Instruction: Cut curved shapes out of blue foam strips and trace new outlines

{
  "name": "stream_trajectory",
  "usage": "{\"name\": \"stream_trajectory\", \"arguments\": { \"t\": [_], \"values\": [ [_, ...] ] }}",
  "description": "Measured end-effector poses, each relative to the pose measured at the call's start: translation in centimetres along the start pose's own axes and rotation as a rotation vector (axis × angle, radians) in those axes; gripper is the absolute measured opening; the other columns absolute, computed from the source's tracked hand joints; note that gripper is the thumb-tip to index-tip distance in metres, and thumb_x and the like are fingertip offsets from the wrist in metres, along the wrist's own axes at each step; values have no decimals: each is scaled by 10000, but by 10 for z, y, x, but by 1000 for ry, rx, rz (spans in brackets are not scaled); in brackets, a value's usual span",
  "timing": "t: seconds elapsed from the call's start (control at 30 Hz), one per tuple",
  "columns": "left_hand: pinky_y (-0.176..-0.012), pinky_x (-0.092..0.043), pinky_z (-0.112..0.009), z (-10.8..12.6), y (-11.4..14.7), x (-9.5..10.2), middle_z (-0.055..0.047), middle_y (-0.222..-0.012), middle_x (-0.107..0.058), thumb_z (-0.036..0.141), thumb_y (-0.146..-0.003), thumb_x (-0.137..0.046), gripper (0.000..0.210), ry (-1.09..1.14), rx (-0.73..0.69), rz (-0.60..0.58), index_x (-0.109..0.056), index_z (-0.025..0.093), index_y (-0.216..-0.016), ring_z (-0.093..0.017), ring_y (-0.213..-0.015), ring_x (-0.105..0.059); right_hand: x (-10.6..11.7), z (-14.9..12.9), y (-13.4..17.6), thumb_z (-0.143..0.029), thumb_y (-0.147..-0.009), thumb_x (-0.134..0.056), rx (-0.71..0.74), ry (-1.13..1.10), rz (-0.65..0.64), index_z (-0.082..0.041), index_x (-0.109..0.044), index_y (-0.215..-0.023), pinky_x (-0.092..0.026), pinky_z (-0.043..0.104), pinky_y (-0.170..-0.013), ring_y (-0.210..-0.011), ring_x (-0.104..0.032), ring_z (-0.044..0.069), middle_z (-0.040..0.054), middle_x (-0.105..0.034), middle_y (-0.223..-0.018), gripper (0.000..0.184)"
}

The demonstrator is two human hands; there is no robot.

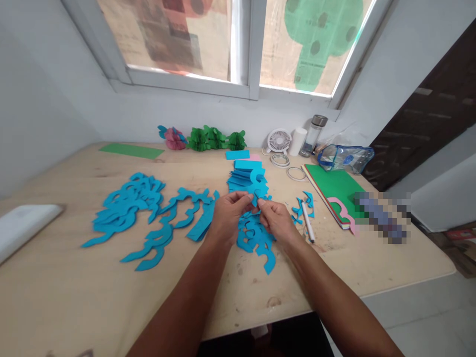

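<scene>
Both hands met above the middle of the wooden surface (74, 297), the left hand (227, 214) and right hand (275, 220) each with its grip pinched on one blue paper cutout (256, 193) held between them. Under them lay a heap of blue cutouts (255, 238) (too tangled to count). Two more heaps (128, 206) lay left, one white pen (308, 221) just right, and two tape rings (280, 160) near one small fan (278, 141).

Pale wooden worktop (74, 297) under a bright window

The white-framed window (253, 49), covered with newspaper, sits above the worktop in a grey-white wall (37, 99); a dark door (439, 114) stands right of it, grey floor (427, 317) below.
</scene>
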State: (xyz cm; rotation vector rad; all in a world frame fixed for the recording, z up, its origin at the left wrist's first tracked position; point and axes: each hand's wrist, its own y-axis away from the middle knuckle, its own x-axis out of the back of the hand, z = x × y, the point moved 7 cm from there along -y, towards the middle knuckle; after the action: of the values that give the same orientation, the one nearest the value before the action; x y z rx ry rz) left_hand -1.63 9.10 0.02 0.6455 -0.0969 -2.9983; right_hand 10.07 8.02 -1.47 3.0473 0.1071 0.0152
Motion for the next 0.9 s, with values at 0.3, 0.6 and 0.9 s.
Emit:
{"name": "stream_trajectory", "arguments": {
  "t": [0.3,0.6,0.9],
  "values": [
    [-561,-447,-249,-6,-1,0,25,-525,-568,257,-532,-768,201,27,23,4,-611,138,-567,-104,-513,-524,-1,3,0,-661,-718,-571,16,-41,16,-186,-536,-643,-147,241,-362,-333,-243,62,-88,-377,-368,482],
    [-562,-449,-250,-6,0,-1,32,-512,-555,250,-539,-753,187,50,51,13,-608,138,-574,-99,-506,-516,-1,2,1,-667,-722,-557,17,-23,30,-199,-458,-567,-150,237,-366,-334,-248,54,-83,-373,-359,503],
    [-609,-461,-253,-7,-3,1,40,-542,-550,236,-546,-753,187,58,50,-9,-592,141,-563,-91,-538,-511,1,5,0,-623,-731,-583,1,-109,32,-168,-576,-674,-135,224,-352,-328,-231,55,-94,-370,-361,458]
  ]
}}
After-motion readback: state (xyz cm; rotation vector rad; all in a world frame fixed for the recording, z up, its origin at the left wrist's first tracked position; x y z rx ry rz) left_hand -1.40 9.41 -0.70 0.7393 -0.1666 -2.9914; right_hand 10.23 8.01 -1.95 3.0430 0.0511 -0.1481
